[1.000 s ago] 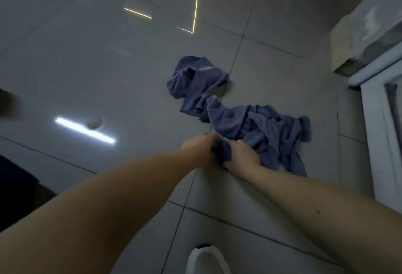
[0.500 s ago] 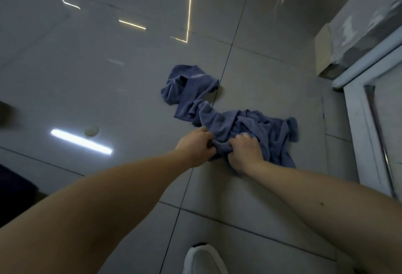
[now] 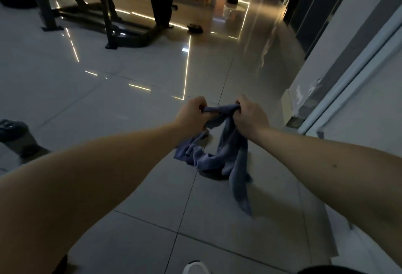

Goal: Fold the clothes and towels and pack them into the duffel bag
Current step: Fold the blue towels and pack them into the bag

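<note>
towel (image 3: 226, 156): bunched between my fists, rest hangs toward 6 o'clock over floor (image 3: 108, 99)
left hand (image 3: 191, 114): fist gripping top edge
right hand (image 3: 250, 116): fist gripping same edge, at 3 o'clock of left
arms: both stretched forward

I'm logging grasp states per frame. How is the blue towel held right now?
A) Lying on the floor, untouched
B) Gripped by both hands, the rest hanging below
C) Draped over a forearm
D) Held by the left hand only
B: the left hand and the right hand each clench the top edge of the blue towel, and the rest of it hangs below them.
</note>
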`<state>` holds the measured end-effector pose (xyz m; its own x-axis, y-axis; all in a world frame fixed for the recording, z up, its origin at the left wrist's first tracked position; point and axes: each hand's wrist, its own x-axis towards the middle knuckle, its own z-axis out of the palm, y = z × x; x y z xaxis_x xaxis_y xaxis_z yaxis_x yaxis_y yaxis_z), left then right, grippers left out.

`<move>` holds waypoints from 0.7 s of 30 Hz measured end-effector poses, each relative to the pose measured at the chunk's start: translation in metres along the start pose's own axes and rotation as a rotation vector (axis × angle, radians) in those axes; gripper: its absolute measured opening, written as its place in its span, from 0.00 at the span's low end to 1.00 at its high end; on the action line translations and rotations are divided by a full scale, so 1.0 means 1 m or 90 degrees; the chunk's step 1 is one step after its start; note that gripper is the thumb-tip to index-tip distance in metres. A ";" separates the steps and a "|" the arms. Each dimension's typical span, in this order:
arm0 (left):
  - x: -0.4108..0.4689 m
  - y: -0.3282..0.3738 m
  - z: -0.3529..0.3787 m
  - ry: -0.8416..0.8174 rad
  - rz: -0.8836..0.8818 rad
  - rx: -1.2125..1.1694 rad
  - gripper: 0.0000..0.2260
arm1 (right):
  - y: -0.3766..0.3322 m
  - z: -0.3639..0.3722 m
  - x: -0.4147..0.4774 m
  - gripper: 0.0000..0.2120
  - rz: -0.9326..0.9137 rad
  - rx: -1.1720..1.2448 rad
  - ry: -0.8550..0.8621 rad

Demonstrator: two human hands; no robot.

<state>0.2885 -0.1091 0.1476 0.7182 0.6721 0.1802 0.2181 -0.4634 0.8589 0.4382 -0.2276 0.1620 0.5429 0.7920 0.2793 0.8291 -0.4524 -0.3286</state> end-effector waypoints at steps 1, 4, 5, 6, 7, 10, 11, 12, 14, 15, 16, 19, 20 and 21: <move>0.000 0.010 -0.012 0.019 0.005 -0.026 0.13 | -0.010 -0.009 0.003 0.03 -0.005 0.022 0.023; -0.012 0.032 -0.054 0.071 -0.008 -0.097 0.12 | -0.049 -0.028 0.010 0.06 -0.012 0.097 0.074; -0.017 0.036 -0.068 0.083 -0.010 -0.102 0.11 | -0.064 -0.033 0.012 0.06 -0.018 0.128 0.089; -0.024 0.039 -0.084 0.089 -0.014 -0.097 0.11 | -0.079 -0.036 0.013 0.06 -0.024 0.158 0.099; -0.030 0.039 -0.098 0.090 -0.017 -0.096 0.12 | -0.094 -0.037 0.013 0.06 -0.030 0.189 0.106; -0.048 0.032 -0.141 0.058 -0.041 -0.172 0.13 | -0.135 -0.031 0.007 0.05 -0.041 0.275 0.108; -0.056 0.027 -0.151 0.035 -0.048 -0.195 0.13 | -0.147 -0.026 0.003 0.05 -0.032 0.294 0.094; -0.067 0.022 -0.157 0.013 -0.047 -0.202 0.12 | -0.157 -0.017 -0.001 0.05 -0.014 0.312 0.070; -0.088 0.002 -0.158 -0.024 -0.042 -0.215 0.09 | -0.172 0.009 -0.007 0.07 0.046 0.348 -0.013; -0.098 -0.012 -0.156 -0.043 -0.047 -0.220 0.09 | -0.179 0.023 -0.010 0.09 0.077 0.365 -0.059; -0.106 -0.025 -0.154 -0.057 -0.064 -0.211 0.09 | -0.185 0.037 -0.013 0.10 0.099 0.387 -0.097; -0.119 -0.059 -0.155 -0.064 -0.162 -0.125 0.08 | -0.203 0.065 -0.022 0.11 0.172 0.472 -0.175; -0.122 -0.065 -0.157 -0.067 -0.196 -0.124 0.09 | -0.207 0.070 -0.025 0.10 0.203 0.499 -0.199; -0.123 -0.071 -0.159 -0.076 -0.222 -0.130 0.12 | -0.211 0.077 -0.026 0.09 0.238 0.523 -0.227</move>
<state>0.0797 -0.0674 0.1403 0.6988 0.6909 -0.1853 0.3355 -0.0877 0.9380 0.2389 -0.1210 0.1548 0.5681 0.7940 -0.2166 0.1856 -0.3800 -0.9062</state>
